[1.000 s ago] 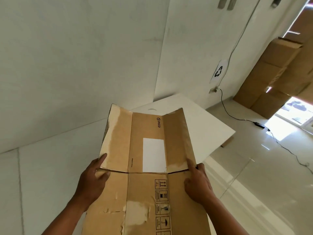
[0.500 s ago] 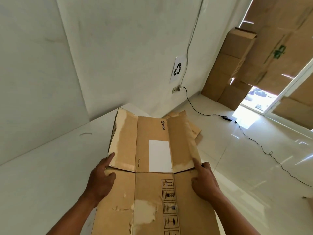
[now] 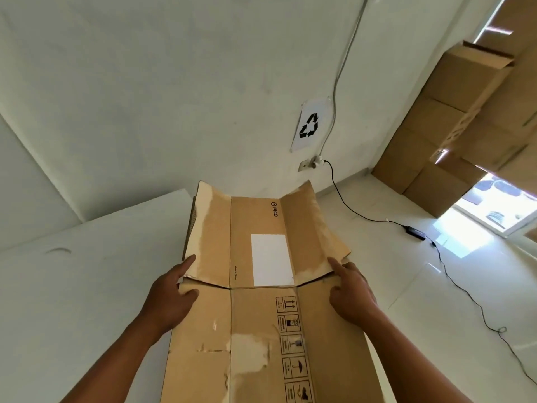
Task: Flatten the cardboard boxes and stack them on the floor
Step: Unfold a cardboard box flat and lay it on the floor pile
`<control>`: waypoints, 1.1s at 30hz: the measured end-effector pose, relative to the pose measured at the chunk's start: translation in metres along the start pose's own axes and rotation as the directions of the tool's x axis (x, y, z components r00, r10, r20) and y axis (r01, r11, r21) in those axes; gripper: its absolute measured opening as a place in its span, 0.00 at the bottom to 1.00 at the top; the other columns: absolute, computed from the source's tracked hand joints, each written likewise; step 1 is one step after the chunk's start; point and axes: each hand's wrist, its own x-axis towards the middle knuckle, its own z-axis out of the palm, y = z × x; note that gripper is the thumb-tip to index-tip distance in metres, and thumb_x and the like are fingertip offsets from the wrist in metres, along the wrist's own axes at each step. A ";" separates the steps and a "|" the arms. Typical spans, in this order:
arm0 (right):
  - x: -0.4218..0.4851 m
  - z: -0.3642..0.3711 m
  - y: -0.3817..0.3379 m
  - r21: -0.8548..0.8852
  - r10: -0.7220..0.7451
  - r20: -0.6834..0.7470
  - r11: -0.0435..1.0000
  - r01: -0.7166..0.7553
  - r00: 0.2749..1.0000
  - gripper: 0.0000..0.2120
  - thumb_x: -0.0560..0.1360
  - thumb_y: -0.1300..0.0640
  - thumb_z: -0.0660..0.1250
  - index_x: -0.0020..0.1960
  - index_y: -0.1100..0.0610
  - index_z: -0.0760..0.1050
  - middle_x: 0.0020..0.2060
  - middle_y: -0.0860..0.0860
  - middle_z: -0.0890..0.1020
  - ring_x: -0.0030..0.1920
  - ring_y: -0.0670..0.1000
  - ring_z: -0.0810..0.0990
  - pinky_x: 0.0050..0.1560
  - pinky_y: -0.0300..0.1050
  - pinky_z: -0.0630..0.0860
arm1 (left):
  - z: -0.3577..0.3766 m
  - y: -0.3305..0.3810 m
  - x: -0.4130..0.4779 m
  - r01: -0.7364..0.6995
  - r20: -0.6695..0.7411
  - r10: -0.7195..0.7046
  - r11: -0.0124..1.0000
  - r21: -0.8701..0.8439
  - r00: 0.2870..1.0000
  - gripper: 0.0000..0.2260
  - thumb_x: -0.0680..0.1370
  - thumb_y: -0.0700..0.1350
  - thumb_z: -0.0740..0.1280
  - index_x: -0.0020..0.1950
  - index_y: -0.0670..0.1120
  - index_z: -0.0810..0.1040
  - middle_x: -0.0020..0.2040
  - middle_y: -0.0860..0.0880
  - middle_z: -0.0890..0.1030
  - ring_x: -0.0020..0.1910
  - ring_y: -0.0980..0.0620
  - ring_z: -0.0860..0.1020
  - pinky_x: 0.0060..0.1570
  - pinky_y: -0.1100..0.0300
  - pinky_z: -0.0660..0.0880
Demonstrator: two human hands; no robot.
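Observation:
A flattened brown cardboard box (image 3: 261, 324) with a white label, a PICO logo and handling symbols fills the lower middle of the head view, held out in front of me. My left hand (image 3: 171, 298) grips its left edge at the fold line, thumb on top. My right hand (image 3: 348, 292) grips its right edge at the same fold, index finger stretched along the flap. The far flaps bend slightly upward. The box hides whatever lies directly below it.
A white table (image 3: 87, 286) lies under and left of the box, against a white wall. A stack of closed cardboard boxes (image 3: 453, 126) stands in the right corner. A black cable (image 3: 453, 274) runs from a wall socket across the glossy floor. A recycling sign (image 3: 309, 126) hangs on the wall.
My view has swung to the right, bringing the box stack and floor more into sight. Both hands keep the same hold on the flattened box.

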 end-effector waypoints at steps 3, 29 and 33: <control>0.066 -0.022 0.028 -0.011 -0.013 0.028 1.000 0.014 1.000 0.33 0.76 0.62 0.63 0.79 0.48 0.59 0.66 0.49 0.69 0.70 0.54 0.68 0.67 0.50 0.70 | 0.037 0.028 0.046 0.032 -0.011 -0.033 0.999 -0.023 0.999 0.30 0.78 0.38 0.68 0.76 0.59 0.64 0.73 0.46 0.71 0.67 0.44 0.73 0.64 0.50 0.74; 0.654 -0.125 0.281 -0.216 -0.116 0.322 0.957 0.192 0.939 0.33 0.74 0.65 0.62 0.77 0.50 0.62 0.52 0.45 0.69 0.49 0.47 0.71 0.49 0.40 0.72 | 0.468 0.197 0.444 0.456 -0.031 -0.466 0.877 -0.153 0.884 0.31 0.80 0.31 0.59 0.78 0.57 0.61 0.76 0.47 0.66 0.71 0.47 0.69 0.60 0.63 0.71; 0.758 -0.066 0.332 -0.217 -0.176 0.421 0.933 0.288 0.890 0.31 0.76 0.65 0.60 0.78 0.50 0.61 0.54 0.47 0.72 0.48 0.46 0.71 0.48 0.37 0.72 | 0.554 0.161 0.496 0.536 -0.098 -0.547 0.836 -0.114 0.832 0.31 0.79 0.30 0.59 0.77 0.54 0.63 0.72 0.49 0.70 0.68 0.50 0.72 0.62 0.65 0.69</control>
